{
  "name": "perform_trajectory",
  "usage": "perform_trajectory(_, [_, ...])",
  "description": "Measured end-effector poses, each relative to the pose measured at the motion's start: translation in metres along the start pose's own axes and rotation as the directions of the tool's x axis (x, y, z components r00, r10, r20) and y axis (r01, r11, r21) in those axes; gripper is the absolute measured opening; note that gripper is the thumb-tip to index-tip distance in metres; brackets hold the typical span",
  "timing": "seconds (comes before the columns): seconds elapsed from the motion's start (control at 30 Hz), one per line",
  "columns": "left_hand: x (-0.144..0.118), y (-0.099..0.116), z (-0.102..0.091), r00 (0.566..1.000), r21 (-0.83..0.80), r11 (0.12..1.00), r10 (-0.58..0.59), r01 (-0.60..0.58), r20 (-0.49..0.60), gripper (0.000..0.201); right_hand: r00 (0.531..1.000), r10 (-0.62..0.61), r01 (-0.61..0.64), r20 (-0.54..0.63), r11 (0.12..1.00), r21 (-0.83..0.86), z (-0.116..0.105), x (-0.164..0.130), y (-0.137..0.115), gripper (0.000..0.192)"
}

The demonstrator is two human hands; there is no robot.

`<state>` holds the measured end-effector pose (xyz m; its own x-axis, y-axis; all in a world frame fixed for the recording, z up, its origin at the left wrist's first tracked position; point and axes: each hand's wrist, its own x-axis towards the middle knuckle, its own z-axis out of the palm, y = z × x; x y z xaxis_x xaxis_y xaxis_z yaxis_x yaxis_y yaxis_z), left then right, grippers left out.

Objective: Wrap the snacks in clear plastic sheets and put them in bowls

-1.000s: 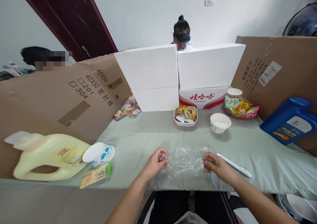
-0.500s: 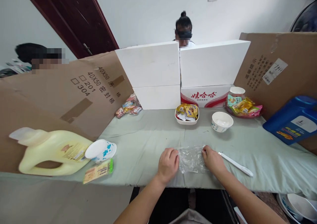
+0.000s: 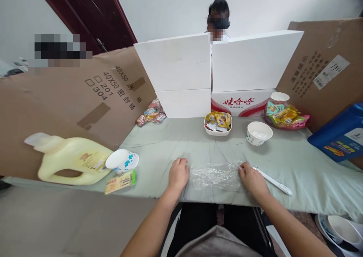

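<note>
A crumpled clear plastic bag (image 3: 215, 176) lies spread on the cloth-covered table in front of me. At its left edge is my left hand (image 3: 178, 173), fingers curled down and closed on the plastic, the thumb largely hidden. My right hand (image 3: 252, 176) pinches the bag's right edge between thumb and fingers. Just beyond the right hand lies a white-handled knife-like tool (image 3: 275, 182), its tip partly hidden by that hand. A paper bowl (image 3: 258, 134) with something clear inside and a white container of wrapped snacks (image 3: 217, 124) stand farther back.
To the left are a yellow detergent jug (image 3: 76, 160), a tilted paper bowl (image 3: 121, 160) and a green-ended packet (image 3: 120, 182). A snack basket (image 3: 289, 119) and blue bottle (image 3: 340, 136) stand right. White boxes (image 3: 172, 66) and cardboard (image 3: 107, 94) wall the table. Two people are beyond.
My hands have moved apart, the left one leftward, and the plastic bag between them is stretched wider and flatter. The camera view has tilted slightly down.
</note>
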<state>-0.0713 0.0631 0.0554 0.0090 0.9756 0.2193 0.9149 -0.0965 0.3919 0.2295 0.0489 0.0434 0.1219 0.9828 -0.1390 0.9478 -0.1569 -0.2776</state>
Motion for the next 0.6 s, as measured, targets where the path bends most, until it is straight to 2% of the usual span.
perform_trajectory(0.03, [0.000,0.005,0.002,0.999,-0.067,0.997,0.043,-0.044,-0.017,0.018,1.000,-0.002,0.002,-0.002,1.000,-0.012,0.001,-0.001,-0.001,0.025])
perform_trajectory(0.07, [0.000,0.009,0.004,0.991,-0.149,0.980,0.132,-0.129,0.012,0.020,1.000,-0.005,0.004,-0.010,1.000,-0.030,0.003,-0.002,-0.001,0.025])
perform_trajectory(0.1, [0.001,0.014,0.007,0.965,-0.226,0.946,0.253,-0.231,0.073,0.020,1.000,-0.012,0.011,-0.026,0.999,-0.050,0.005,-0.004,-0.002,0.025])
perform_trajectory(0.17, [0.005,0.018,0.011,0.861,-0.300,0.873,0.456,-0.385,0.224,0.023,0.996,-0.041,0.034,-0.074,0.995,-0.090,0.010,-0.008,-0.003,0.026])
perform_trajectory(0.2, [0.008,0.017,0.011,0.834,-0.272,0.871,0.478,-0.410,0.275,0.028,0.994,-0.056,0.046,-0.097,0.994,-0.104,0.012,-0.010,-0.003,0.027])
perform_trajectory(0.23, [0.011,0.015,0.010,0.851,-0.200,0.898,0.437,-0.392,0.291,0.033,0.991,-0.069,0.056,-0.116,0.992,-0.112,0.015,-0.012,-0.003,0.028])
perform_trajectory(0.27, [0.015,0.012,0.007,0.901,-0.106,0.937,0.348,-0.332,0.259,0.034,0.988,-0.081,0.067,-0.129,0.991,-0.112,0.017,-0.014,-0.002,0.029])
perform_trajectory(0.3, [0.019,0.008,0.004,0.952,-0.021,0.970,0.243,-0.243,0.186,0.031,0.987,-0.089,0.074,-0.135,0.991,-0.108,0.018,-0.015,-0.002,0.029])
perform_trajectory(0.33, [0.022,0.006,0.000,0.983,0.028,0.987,0.157,-0.160,0.096,0.027,0.986,-0.093,0.079,-0.140,0.992,-0.102,0.019,-0.015,-0.002,0.030])
perform_trajectory(0.37, [0.023,0.005,-0.003,0.994,0.033,0.994,0.107,-0.108,0.013,0.024,0.985,-0.097,0.084,-0.142,0.992,-0.095,0.020,-0.015,-0.001,0.030])
perform_trajectory(0.4, [0.023,0.007,-0.005,0.994,0.001,0.995,0.105,-0.105,-0.039,0.024,0.985,-0.098,0.086,-0.143,0.992,-0.089,0.020,-0.015,-0.001,0.030])
perform_trajectory(0.47, [0.020,0.014,-0.005,0.975,-0.122,0.967,0.222,-0.222,-0.015,0.028,0.986,-0.088,0.078,-0.139,0.994,-0.082,0.020,-0.015,-0.001,0.031])
perform_trajectory(0.53, [0.014,0.024,-0.001,0.917,-0.229,0.910,0.380,-0.347,0.121,0.037,0.989,-0.073,0.064,-0.129,0.995,-0.078,0.019,-0.015,-0.002,0.030])
perform_trajectory(0.6, [0.010,0.029,0.005,0.858,-0.276,0.883,0.448,-0.381,0.250,0.036,0.990,-0.063,0.055,-0.127,0.996,-0.066,0.018,-0.015,-0.002,0.030])
